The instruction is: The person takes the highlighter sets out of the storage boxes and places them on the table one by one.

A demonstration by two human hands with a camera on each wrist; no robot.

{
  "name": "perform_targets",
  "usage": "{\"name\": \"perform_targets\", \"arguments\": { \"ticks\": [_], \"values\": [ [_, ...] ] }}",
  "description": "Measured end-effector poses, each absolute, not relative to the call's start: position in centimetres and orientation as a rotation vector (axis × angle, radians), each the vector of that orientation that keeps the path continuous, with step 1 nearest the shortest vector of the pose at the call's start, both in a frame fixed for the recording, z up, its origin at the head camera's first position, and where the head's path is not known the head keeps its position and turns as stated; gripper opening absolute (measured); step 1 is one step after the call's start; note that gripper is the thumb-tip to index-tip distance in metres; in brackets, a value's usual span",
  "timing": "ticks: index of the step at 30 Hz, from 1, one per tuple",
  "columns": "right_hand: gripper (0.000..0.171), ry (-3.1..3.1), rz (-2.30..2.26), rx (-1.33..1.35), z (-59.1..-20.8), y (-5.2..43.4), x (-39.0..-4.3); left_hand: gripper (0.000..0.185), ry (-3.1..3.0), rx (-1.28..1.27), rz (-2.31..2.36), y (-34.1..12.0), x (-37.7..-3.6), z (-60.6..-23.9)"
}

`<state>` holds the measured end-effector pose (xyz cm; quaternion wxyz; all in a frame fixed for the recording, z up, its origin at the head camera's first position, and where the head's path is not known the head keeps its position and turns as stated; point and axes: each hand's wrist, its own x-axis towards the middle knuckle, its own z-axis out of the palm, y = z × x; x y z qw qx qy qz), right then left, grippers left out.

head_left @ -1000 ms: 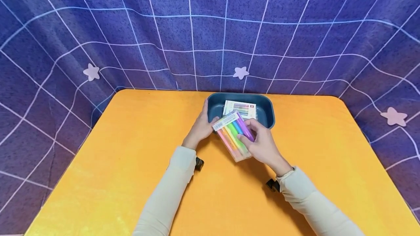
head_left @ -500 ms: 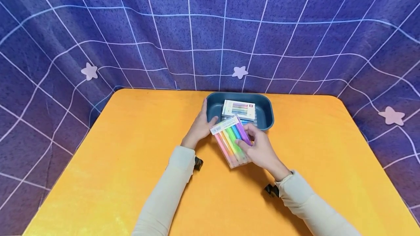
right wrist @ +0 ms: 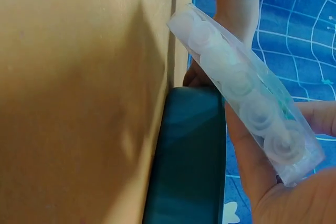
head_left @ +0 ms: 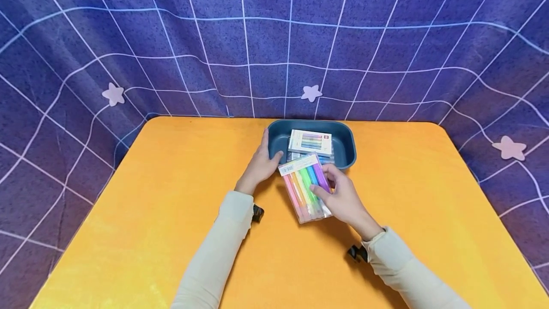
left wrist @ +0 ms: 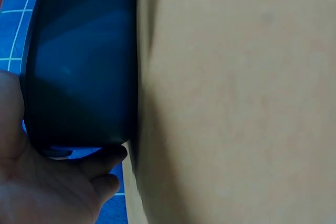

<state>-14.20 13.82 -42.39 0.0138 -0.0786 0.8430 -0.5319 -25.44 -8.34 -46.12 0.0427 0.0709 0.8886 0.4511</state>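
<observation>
Right hand (head_left: 343, 199): fingers curled round a clear pack of highlighters (head_left: 305, 189), thumb on top, held tilted just above the bench (head_left: 141, 213), its labelled end close to the near rim of the tub.
Pack seen from right wrist: round marker ends in a row inside the clear sleeve (right wrist: 247, 98), palm beneath, tub's dark wall just beside.
Left hand (head_left: 260, 166): fingers wrapped over the left corner of the dark blue tub (head_left: 345, 143), thumb inside the rim; gripping and steadying it, confirmed in the left-wrist view (left wrist: 47, 182).
Tub contents: a white boxed marker set (head_left: 310, 142) lying flat inside, something under it, too hidden to name.
Step in hand, as judged: pack held between tub and bench, near the rim.
Next move calls for: keeping the pack level, clearing the rim, left hand holding the tub firm.
Backdrop: purple grid cloth with stars (head_left: 128, 51).
</observation>
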Motion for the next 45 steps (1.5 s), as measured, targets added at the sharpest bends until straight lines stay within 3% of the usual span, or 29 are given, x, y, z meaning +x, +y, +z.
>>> {"name": "perform_targets", "arguments": {
  "ticks": [27, 45],
  "values": [
    [0.026, 2.361, -1.740, -0.090, -43.8, 13.0, -12.7, 0.086, 2.720, 0.189, 1.366, -8.3, -25.5, -46.3],
    [0.042, 2.171, -1.832, 0.072, -44.8, 11.0, -11.9, 0.085, 2.702, 0.161, 1.380, -8.2, -25.6, -46.2]
  ]
}}
